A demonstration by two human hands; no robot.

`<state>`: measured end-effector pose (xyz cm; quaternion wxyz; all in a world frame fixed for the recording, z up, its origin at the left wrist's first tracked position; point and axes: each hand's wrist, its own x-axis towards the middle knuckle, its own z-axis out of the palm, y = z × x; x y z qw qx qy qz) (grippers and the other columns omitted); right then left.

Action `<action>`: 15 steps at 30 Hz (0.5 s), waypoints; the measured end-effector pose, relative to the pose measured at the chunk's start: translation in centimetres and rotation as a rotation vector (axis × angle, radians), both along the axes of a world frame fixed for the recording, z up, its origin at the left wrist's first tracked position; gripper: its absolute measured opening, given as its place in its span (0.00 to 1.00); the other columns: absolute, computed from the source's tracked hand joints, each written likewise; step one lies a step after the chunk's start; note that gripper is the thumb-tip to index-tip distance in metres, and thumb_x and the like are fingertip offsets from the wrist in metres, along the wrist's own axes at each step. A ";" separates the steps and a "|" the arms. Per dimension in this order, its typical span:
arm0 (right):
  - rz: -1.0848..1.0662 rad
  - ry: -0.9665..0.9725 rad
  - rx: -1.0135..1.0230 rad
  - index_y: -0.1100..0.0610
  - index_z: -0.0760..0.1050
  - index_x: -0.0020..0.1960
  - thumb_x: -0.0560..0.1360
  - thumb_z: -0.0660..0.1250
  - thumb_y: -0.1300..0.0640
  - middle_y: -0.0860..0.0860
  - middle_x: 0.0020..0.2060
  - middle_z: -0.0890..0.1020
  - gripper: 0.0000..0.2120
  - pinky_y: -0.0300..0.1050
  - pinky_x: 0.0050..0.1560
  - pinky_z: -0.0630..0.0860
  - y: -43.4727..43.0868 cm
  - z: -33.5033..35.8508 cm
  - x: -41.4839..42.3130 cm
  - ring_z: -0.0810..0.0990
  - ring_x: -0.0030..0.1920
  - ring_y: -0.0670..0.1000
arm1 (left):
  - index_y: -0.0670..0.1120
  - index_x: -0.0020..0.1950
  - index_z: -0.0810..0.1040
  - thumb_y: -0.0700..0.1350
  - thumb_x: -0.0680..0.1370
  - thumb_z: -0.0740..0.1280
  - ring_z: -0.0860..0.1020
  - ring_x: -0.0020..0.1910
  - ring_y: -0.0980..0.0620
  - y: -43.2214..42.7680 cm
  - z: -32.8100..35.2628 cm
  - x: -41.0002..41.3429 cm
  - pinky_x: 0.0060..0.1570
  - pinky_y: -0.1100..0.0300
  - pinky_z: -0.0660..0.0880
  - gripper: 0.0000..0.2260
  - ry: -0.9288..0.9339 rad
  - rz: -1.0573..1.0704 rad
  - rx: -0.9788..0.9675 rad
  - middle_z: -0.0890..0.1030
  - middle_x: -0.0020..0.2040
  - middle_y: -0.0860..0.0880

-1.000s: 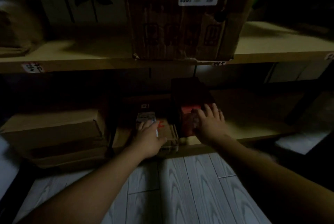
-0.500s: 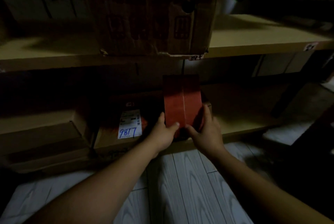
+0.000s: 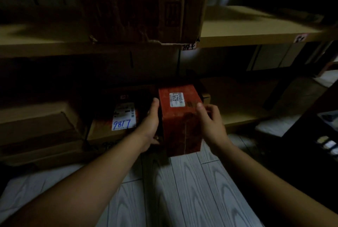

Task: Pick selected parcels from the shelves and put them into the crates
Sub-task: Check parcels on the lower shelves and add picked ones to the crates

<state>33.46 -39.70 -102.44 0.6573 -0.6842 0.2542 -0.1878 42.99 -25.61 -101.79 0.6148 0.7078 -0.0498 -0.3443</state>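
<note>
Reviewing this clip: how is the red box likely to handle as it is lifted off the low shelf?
The red box looks stiff: its edges stay straight between the left hand and right hand. Probably light, since open palms carry it. Its smooth sides might slip.

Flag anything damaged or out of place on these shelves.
The large cardboard box on the upper shelf has a torn, ragged bottom edge overhanging the shelf front. The red parcel between both hands looks intact.
</note>
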 end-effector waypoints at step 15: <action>0.054 -0.063 -0.104 0.47 0.73 0.62 0.83 0.51 0.48 0.50 0.58 0.77 0.15 0.51 0.51 0.81 1.2 -1.3 -0.8 0.79 0.56 0.51 | 0.53 0.60 0.73 0.45 0.81 0.58 0.78 0.53 0.47 2.0 -0.2 -0.8 0.55 0.42 0.75 0.10 0.035 0.114 -0.184 0.80 0.54 0.48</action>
